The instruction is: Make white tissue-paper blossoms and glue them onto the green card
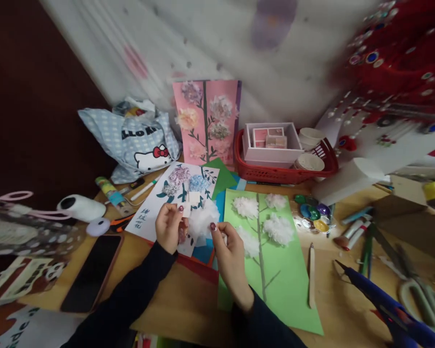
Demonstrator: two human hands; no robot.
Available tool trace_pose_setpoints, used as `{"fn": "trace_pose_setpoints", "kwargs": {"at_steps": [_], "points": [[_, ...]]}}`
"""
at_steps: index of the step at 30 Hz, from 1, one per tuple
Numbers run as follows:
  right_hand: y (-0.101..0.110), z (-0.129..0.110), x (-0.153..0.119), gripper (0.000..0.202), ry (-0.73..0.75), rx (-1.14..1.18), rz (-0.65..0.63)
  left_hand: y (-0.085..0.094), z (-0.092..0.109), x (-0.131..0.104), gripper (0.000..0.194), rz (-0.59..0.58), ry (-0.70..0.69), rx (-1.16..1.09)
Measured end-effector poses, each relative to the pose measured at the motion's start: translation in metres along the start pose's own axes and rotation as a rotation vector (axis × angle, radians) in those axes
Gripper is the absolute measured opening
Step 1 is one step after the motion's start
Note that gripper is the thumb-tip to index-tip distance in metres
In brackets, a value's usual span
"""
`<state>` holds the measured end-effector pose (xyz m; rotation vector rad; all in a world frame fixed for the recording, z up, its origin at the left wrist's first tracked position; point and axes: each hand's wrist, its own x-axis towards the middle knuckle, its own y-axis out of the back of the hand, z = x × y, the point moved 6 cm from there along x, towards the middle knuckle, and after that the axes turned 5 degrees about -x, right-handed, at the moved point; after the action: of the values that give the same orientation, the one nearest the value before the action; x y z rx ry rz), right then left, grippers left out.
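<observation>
A fluffy white tissue flower (204, 217) is held up between my two hands over the papers. My left hand (171, 226) pinches a small white piece (193, 199) beside the flower, thumb against fingers. My right hand (230, 249) grips the flower's right edge between thumb and fingers. Under and behind them lies a white sheet (148, 205) with purple and blue flowers and written characters. To the right is a green sheet (286, 285) with a painted stem and several white tissue flowers (279, 229).
A pink flower picture (192, 135) stands at the back, beside a red basket (268, 174) and a blue checked bag (112, 130). A phone (92, 273) lies left. Right are a paint palette (313, 215), wooden stick (312, 278), blue glue gun (380, 295) and scissors (416, 290).
</observation>
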<state>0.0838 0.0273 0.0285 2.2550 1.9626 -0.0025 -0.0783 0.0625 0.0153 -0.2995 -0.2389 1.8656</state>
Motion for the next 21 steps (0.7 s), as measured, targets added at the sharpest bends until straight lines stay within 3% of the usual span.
{"fn": "trace_pose_setpoints", "kwargs": {"at_steps": [2, 5, 8, 13, 17, 21], "points": [[-0.002, 0.003, 0.0, 0.029, -0.002, 0.038, -0.052, 0.002, 0.004, 0.001, 0.026, 0.032, -0.081, -0.005], [-0.006, 0.011, 0.001, 0.029, -0.013, 0.083, -0.143, -0.003, 0.002, 0.0, 0.022, -0.076, -0.089, -0.027], [-0.006, 0.013, 0.001, 0.029, 0.01, 0.062, -0.18, -0.011, -0.006, -0.005, 0.012, -0.263, 0.018, -0.04], [0.002, 0.0, 0.002, 0.026, 0.083, -0.018, -0.153, -0.023, -0.014, -0.016, 0.027, -0.465, 0.245, 0.011], [0.006, -0.009, 0.003, 0.026, 0.127, -0.086, -0.156, -0.024, -0.018, -0.021, 0.031, -0.459, 0.312, 0.138], [0.01, -0.008, 0.004, 0.027, 0.109, -0.139, -0.163, -0.022, -0.025, -0.02, 0.034, -0.418, 0.337, 0.124]]}}
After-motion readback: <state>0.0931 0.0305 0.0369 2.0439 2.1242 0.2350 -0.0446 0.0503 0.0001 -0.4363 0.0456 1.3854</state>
